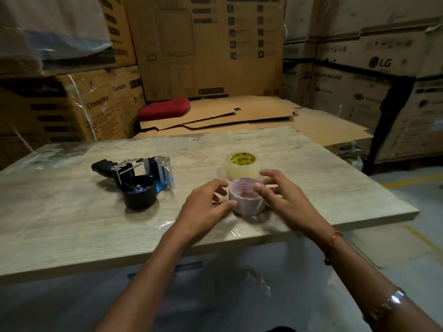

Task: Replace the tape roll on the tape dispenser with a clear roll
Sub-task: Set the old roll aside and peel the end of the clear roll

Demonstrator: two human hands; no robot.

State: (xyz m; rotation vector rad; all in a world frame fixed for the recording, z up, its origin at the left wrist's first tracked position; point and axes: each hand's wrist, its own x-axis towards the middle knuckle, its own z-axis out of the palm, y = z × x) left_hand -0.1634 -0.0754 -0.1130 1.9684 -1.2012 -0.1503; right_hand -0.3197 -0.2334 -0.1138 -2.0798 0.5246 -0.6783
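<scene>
A pale tape roll with a red-printed white core [247, 204] stands on the wooden table [72, 226] near its front edge. My left hand [206, 207] touches its left side with thumb and fingers. My right hand [280, 195] rests its fingers on the roll's right rim. Just behind it stands a clear tape roll with a yellow-printed core [243, 165]. The tape dispenser [136, 178], black handle, metal frame, blue plate and bare black hub, lies on its side to the left, apart from both hands.
Stacked cardboard cartons [206, 44] wall in the back and both sides. Flattened cardboard sheets [239, 113] and a red cushion [164, 109] lie behind the table. A crumpled strip of clear film [230, 230] lies on the table's front edge below the hands.
</scene>
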